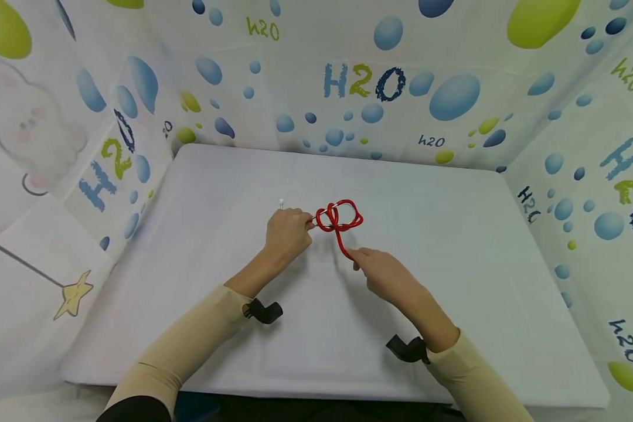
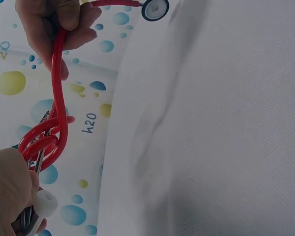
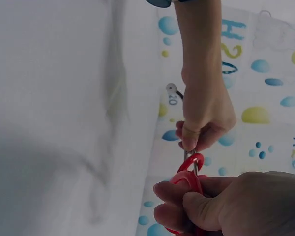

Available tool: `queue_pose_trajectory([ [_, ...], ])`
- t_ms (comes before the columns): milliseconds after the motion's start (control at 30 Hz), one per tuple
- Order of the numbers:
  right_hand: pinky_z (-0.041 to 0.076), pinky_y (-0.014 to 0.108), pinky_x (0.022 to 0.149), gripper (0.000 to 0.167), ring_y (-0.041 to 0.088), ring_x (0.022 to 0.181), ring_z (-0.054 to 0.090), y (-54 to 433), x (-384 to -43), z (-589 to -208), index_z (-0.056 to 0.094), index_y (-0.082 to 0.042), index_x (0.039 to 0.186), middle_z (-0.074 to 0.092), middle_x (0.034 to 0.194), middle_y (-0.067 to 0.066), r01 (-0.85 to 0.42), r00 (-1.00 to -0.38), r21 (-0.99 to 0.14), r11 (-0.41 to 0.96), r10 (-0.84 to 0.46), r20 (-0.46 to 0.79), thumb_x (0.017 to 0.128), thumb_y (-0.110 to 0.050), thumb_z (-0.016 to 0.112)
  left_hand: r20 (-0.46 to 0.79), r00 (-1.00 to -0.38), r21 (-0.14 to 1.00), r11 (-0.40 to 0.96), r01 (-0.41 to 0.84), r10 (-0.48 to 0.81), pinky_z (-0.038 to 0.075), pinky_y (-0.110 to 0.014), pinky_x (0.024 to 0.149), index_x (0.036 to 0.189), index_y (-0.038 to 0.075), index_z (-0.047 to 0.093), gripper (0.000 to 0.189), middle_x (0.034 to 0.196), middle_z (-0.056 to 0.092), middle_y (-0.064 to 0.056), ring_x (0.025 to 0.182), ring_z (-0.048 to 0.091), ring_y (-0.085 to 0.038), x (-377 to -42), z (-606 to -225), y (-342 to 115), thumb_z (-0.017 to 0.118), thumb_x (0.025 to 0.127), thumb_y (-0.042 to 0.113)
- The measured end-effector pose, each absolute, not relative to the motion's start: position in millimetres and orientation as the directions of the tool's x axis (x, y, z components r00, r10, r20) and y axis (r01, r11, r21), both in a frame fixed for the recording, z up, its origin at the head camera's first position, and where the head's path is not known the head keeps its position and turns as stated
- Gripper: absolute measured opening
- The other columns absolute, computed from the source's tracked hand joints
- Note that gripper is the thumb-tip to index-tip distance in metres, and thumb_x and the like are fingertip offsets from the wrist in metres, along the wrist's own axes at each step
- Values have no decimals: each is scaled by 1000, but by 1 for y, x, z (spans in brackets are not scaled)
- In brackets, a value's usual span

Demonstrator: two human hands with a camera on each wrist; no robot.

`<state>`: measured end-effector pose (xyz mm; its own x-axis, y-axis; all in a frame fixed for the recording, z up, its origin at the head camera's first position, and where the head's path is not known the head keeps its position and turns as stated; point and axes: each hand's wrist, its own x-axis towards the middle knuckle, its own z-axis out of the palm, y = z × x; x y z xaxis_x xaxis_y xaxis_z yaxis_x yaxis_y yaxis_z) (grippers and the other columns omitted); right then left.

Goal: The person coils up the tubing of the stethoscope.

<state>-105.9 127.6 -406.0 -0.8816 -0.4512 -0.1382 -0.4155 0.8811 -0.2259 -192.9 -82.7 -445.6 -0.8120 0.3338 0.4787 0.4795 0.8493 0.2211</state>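
A stethoscope with red tubing is held in the air above the white table. My left hand grips its metal ear tubes, and a white ear tip sticks out beside the fingers in the left wrist view. The red tubing is looped and wound around the metal tubes. Lower and to the right, my right hand pinches a length of the tubing between thumb and fingers. The round chest piece hangs out past the right hand in the left wrist view; the head view does not show it.
A white cloth covers the table. Behind it and along both sides stand curtains printed with blue and green drops. A yellow star and a pale rabbit figure are at the left. Black straps sit on both wrists.
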Motion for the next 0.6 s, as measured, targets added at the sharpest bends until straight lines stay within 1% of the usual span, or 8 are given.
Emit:
queue_pose_trajectory([
  [100, 53, 29, 75, 44, 16, 87, 64, 128, -108, -401, 59, -9, 123, 70, 98, 0, -410, -894, -204, 889, -436, -104, 82, 7, 63, 480, -809, 220, 846, 485, 339, 49, -35, 64, 85, 9, 76, 8, 73, 71, -3, 67, 64, -21, -193, -446, -86, 70, 81, 12],
  [200, 54, 30, 75, 40, 16, 88, 65, 131, -110, -399, 63, -11, 120, 70, 99, 0, -409, -903, -182, 894, -425, -57, 84, 5, 62, 472, -810, 215, 846, 488, 347, 49, -34, 63, 86, 9, 76, 9, 73, 71, -3, 67, 63, -21, -192, -447, -86, 68, 82, 11],
  [300, 53, 27, 69, 40, 15, 82, 63, 131, -109, -396, 65, -16, 119, 68, 98, 0, -411, -909, -176, 894, -417, 2, 85, 6, 60, 470, -808, 206, 846, 491, 355, 49, -34, 64, 86, 9, 76, 9, 73, 71, -3, 67, 63, -21, -191, -448, -86, 68, 82, 11],
  [433, 44, 21, 56, 47, 11, 67, 54, 132, -107, -395, 67, -24, 117, 60, 94, 1, -415, -910, -140, 899, -410, 68, 84, 8, 59, 473, -796, 191, 838, 511, 377, 49, -35, 64, 86, 9, 76, 9, 73, 71, -3, 67, 63, -21, -189, -449, -85, 69, 81, 11],
  [500, 41, 20, 54, 48, 11, 63, 51, 133, -108, -395, 68, -27, 116, 58, 92, 1, -420, -906, -112, 900, -411, 96, 83, 8, 60, 476, -790, 184, 835, 518, 385, 49, -35, 64, 86, 9, 76, 8, 72, 70, -3, 66, 63, -21, -188, -449, -84, 70, 81, 11],
  [600, 45, 23, 58, 46, 14, 66, 52, 134, -109, -396, 69, -25, 114, 58, 91, 3, -447, -889, -77, 891, -433, 151, 82, 8, 63, 476, -784, 173, 832, 527, 397, 48, -35, 64, 84, 9, 76, 7, 71, 69, -2, 65, 62, -20, -188, -451, -84, 70, 81, 12],
])
